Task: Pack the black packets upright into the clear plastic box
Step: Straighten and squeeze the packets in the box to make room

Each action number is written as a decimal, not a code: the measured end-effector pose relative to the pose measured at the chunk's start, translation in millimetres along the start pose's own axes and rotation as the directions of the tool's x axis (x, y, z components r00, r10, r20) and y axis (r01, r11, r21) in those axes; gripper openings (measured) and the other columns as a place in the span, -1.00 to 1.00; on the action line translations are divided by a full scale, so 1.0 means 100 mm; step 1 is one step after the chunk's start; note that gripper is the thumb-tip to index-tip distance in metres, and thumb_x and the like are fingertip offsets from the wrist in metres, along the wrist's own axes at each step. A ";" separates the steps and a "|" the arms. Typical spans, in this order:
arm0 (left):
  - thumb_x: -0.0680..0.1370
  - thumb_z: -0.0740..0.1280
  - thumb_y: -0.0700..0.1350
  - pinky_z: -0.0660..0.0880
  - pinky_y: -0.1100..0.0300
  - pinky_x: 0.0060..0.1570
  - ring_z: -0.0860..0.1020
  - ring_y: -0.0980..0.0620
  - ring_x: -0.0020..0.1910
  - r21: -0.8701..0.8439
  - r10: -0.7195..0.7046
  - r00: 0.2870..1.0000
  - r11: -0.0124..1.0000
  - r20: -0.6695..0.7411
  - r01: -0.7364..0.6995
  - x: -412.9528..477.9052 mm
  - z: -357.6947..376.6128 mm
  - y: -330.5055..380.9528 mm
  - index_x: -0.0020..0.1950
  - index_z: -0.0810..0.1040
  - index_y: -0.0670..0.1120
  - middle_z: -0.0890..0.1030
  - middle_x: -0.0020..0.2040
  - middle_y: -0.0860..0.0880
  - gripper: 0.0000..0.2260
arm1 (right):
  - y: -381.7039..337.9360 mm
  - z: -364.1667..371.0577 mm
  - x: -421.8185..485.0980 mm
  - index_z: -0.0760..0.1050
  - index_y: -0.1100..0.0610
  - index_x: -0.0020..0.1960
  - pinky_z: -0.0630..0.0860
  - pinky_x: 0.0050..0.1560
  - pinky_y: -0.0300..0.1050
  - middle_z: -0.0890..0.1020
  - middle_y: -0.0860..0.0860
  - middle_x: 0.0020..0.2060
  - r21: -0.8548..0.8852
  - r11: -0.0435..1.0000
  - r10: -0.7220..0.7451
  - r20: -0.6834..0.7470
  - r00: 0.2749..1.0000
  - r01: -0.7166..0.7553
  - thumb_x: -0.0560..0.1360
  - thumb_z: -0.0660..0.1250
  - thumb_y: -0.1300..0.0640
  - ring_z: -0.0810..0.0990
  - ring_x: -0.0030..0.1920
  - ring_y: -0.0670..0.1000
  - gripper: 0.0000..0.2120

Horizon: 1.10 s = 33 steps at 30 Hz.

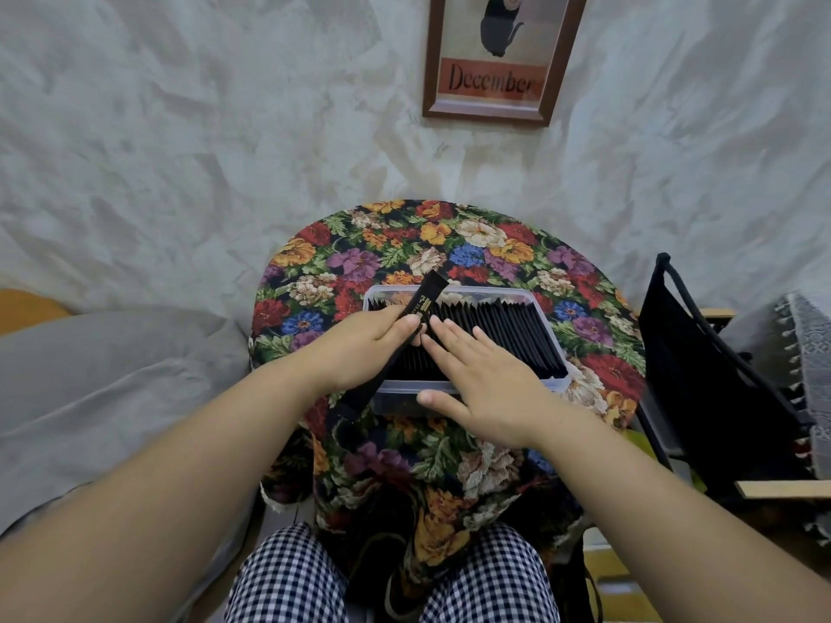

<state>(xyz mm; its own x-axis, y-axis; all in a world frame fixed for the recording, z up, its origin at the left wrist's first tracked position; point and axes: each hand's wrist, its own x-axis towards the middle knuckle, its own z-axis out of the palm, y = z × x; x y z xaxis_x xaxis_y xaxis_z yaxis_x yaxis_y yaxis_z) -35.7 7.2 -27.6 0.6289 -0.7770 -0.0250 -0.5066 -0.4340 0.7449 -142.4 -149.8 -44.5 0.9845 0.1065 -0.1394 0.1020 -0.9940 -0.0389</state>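
1. Closest to us are our knees in checked trousers (288,577), tucked under the hanging edge of the floral cloth (449,478).
2. Our left hand (359,348) has its grip clamped on one black packet (425,299), thumb on top. The packet is tilted on a diagonal. Its top end is over the far-left corner of the box and its bottom end pokes out past the near rim.
3. Our right hand (485,379) has a loose grip with the fingers straight and apart. It lies flat on the tops of the packed packets, thumb at the near rim.
4. The clear plastic box (560,383) sits on the desk (449,245), which the floral cloth covers. Inside, a row of black packets (508,335) stands upright, packed tight from the right wall over to our hands.
5. Off to the left is grey bedding (112,375). On the right is a black bag (701,375).
6. Furthest back, on the pale wall (180,128), there's a framed cat picture (494,60) that reads "December".
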 end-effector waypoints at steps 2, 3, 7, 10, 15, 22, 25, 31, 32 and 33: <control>0.65 0.02 0.04 0.39 0.04 0.24 0.52 0.05 0.16 -0.040 -0.003 1.000 0.999 -0.022 0.002 0.00 0.00 0.01 -0.03 0.49 0.04 0.60 0.10 0.02 -0.73 | 0.01 0.00 0.00 -0.24 0.05 0.55 -0.31 0.49 -0.12 -0.25 -0.01 0.53 0.002 1.000 -0.002 -0.003 1.000 0.002 0.34 -0.36 -0.41 -0.30 0.51 -0.09 -0.11; 0.65 0.03 0.04 0.39 0.07 0.24 0.52 0.06 0.16 -0.059 -0.001 0.999 0.998 -0.036 -0.001 0.00 0.00 0.02 0.00 0.50 0.01 0.60 0.10 0.03 -0.72 | 0.01 0.00 0.00 -0.24 0.05 0.55 -0.31 0.49 -0.12 -0.25 -0.01 0.53 0.008 1.000 -0.005 -0.001 1.000 0.005 0.34 -0.35 -0.41 -0.30 0.51 -0.09 -0.11; 0.66 0.04 0.02 0.32 0.49 0.04 0.46 0.36 0.00 -0.170 -0.035 0.990 0.985 -0.134 0.012 -0.02 -0.04 0.13 0.11 0.47 0.08 0.50 -0.08 0.34 -0.78 | 0.03 -0.09 -0.04 -0.05 0.04 0.56 -0.21 0.50 -0.15 -0.07 -0.06 0.55 0.176 0.984 0.009 -0.119 0.993 0.013 0.47 -0.20 -0.34 -0.17 0.53 -0.11 -0.23; 0.65 0.03 0.06 0.38 0.33 0.02 0.52 0.33 -0.04 -0.258 -0.042 0.970 0.966 -0.239 -0.022 0.01 -0.05 0.22 0.11 0.54 0.02 0.58 -0.10 0.31 -0.69 | 0.02 -0.18 -0.02 0.42 0.02 0.33 0.31 0.29 -0.19 0.50 -0.08 0.26 0.456 0.889 0.218 -0.352 0.910 -0.037 0.57 0.20 -0.09 0.40 0.29 -0.07 -0.62; 0.64 0.07 0.09 0.44 0.33 -0.10 0.60 0.27 -0.17 -0.496 -0.126 0.928 0.866 -0.351 -0.070 0.19 0.09 0.46 0.07 0.58 -0.07 0.67 -0.12 0.15 -0.64 | -0.06 -0.36 0.07 0.51 0.11 -0.13 0.53 -0.36 -0.16 0.53 -0.07 -0.43 0.911 0.412 0.415 -0.175 0.893 -0.013 0.44 0.45 0.05 0.52 -0.42 -0.07 -0.84; 0.63 0.10 0.09 0.54 0.17 -0.05 0.62 0.06 -0.13 -0.639 -0.122 0.955 0.765 -0.270 -0.083 0.27 0.26 0.62 0.08 0.52 -0.09 0.67 -0.07 0.02 -0.68 | -0.01 -0.34 0.01 0.51 0.20 -0.21 0.50 -0.46 -0.25 0.50 -0.09 -0.56 0.970 0.241 0.405 -0.128 0.905 0.029 0.52 0.35 0.24 0.49 -0.50 -0.08 -0.87; 0.65 0.07 0.06 0.54 0.13 0.01 0.59 0.05 -0.05 -0.583 -0.135 0.954 0.811 -0.270 -0.050 0.25 0.27 0.58 0.06 0.51 -0.05 0.61 -0.07 0.05 -0.71 | 0.13 -0.34 -0.08 0.53 0.22 -0.22 0.50 -0.45 -0.26 0.52 0.00 -0.53 0.974 0.227 0.435 -0.101 0.895 0.000 0.54 0.32 0.24 0.48 -0.51 -0.08 -0.84; 0.66 0.04 0.03 0.35 0.47 -0.03 0.53 0.21 -0.11 -0.249 -0.019 0.969 0.967 -0.247 -0.044 0.22 0.15 0.39 -0.11 0.60 -0.07 0.64 -0.10 0.05 -0.61 | 0.65 -0.31 -0.26 0.48 0.18 -0.23 0.43 -0.49 -0.20 0.47 -0.03 -0.60 0.958 0.259 0.604 -0.060 0.795 -0.124 0.55 0.31 0.18 0.43 -0.53 -0.01 -0.81; 0.65 0.04 0.05 0.30 0.53 -0.10 0.49 0.23 -0.13 -0.136 0.001 0.973 0.990 -0.231 -0.034 0.23 0.13 0.36 -0.10 0.63 -0.04 0.63 -0.08 0.01 -0.59 | 0.73 -0.30 -0.27 0.47 0.19 -0.23 0.43 -0.48 -0.16 0.47 -0.02 -0.61 0.946 0.285 0.621 -0.058 0.781 -0.156 0.54 0.33 0.17 0.43 -0.52 0.02 -0.81; 0.65 0.03 0.07 0.31 0.50 -0.12 0.47 0.20 -0.15 -0.062 0.008 0.981 0.998 -0.192 -0.020 0.24 0.11 0.36 -0.07 0.64 -0.01 0.62 -0.05 -0.04 -0.59 | 0.79 -0.29 -0.27 0.47 0.19 -0.23 0.42 -0.47 -0.12 0.48 -0.01 -0.61 0.935 0.305 0.635 -0.056 0.770 -0.183 0.53 0.35 0.18 0.43 -0.51 0.04 -0.82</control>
<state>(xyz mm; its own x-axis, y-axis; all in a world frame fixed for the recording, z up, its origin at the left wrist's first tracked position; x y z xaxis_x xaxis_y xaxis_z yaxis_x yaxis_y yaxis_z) -45.0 -31.9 -9.0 0.7268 -0.6781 0.1095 -0.4817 -0.3896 0.7849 -157.0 -232.3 -15.4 0.8313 -0.5506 -0.0766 -0.2826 -0.2998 -0.9112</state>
